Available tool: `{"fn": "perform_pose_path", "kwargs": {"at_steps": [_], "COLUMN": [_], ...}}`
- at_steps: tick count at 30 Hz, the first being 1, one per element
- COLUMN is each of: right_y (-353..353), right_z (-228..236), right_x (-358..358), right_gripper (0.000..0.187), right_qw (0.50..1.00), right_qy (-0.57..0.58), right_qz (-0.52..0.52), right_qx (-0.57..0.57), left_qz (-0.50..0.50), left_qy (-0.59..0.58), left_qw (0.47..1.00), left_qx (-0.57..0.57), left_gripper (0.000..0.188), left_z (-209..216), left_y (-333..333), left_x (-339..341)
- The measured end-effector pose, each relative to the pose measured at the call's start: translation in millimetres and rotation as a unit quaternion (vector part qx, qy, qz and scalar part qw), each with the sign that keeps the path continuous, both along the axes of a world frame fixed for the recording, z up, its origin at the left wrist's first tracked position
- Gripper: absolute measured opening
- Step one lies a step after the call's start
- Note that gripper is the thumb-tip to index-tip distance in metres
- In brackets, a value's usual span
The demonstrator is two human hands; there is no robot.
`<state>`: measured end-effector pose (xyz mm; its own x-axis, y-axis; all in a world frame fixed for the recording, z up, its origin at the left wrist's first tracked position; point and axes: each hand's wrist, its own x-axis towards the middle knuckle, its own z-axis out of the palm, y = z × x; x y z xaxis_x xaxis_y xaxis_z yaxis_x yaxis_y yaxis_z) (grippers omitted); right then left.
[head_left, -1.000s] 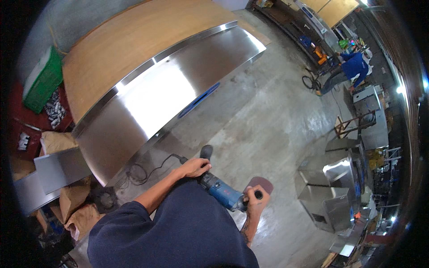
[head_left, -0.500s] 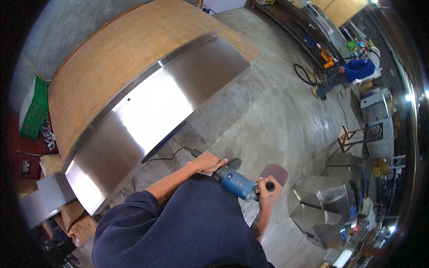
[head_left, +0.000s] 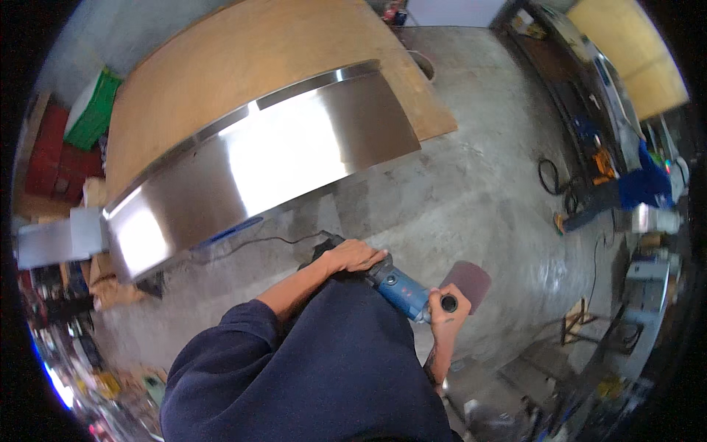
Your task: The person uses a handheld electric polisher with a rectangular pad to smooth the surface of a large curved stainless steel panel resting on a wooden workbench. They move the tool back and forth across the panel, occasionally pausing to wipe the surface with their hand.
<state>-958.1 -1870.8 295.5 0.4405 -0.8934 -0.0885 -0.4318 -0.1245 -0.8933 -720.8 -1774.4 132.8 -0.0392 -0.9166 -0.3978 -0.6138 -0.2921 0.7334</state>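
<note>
With both hands I hold a blue corded drum polisher (head_left: 405, 292) in front of my body, above the floor. My left hand (head_left: 355, 256) is wrapped round its rear end, where the black power cord (head_left: 283, 239) comes out. My right hand (head_left: 446, 314) grips the black side handle near the front. Beyond that hand sits the reddish-brown abrasive drum (head_left: 471, 283), apart from any surface. Ahead and to the left lies a long, shiny stainless steel panel (head_left: 375, 121) with a raised back edge, resting on a plywood board (head_left: 213, 81).
Concrete floor (head_left: 471, 191) stretches to the right. Another person in blue (head_left: 641, 184) bends by a dark bench at the far right, near a coiled black hose (head_left: 549, 177). A green crate (head_left: 94, 110) and red bins (head_left: 55, 166) stand at the left. Metal pieces lie at the lower right.
My view has turned, so the panel looks more level and the other person is nearer the right rim. The polisher appears slightly further right and higher, still in both hands.
</note>
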Motion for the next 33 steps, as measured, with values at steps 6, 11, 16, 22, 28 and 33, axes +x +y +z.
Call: {"fn": "perform_pose_path", "kwargs": {"at_steps": [6, 11, 16, 22, 28, 33], "right_y": [-122, -210, -227, -263, -331, -407], "right_z": [-3, 3, 8, 5, -2, -14], "right_x": [-9, 25, 103, 144, 180, 200], "right_gripper": [0.023, 0.025, 0.026, 0.027, 0.027, 0.024], "right_qw": [0.997, 0.993, 0.985, 0.980, 0.958, 0.922], "right_qy": [0.020, 0.040, 0.063, 0.072, 0.103, 0.094], "right_qz": [0.075, 0.114, 0.158, 0.184, 0.258, 0.376], "right_qx": [-0.011, -0.003, -0.037, 0.025, 0.071, 0.023], "left_qz": [0.056, 0.101, 0.141, 0.177, 0.280, 0.327], "left_qy": [0.037, 0.046, 0.052, 0.076, 0.033, 0.011], "left_qw": [0.998, 0.993, 0.988, 0.980, 0.959, 0.943], "left_qx": [-0.013, -0.039, -0.025, 0.043, 0.007, 0.050], "left_gripper": [0.075, 0.076, 0.076, 0.075, 0.074, 0.058], "left_z": [-1, -15, -27, 5, -2, -26], "left_y": [-84, -154, -169, -178, -211, -263], "left_x": [-23, -15, 53, 87, 88, 63]}}
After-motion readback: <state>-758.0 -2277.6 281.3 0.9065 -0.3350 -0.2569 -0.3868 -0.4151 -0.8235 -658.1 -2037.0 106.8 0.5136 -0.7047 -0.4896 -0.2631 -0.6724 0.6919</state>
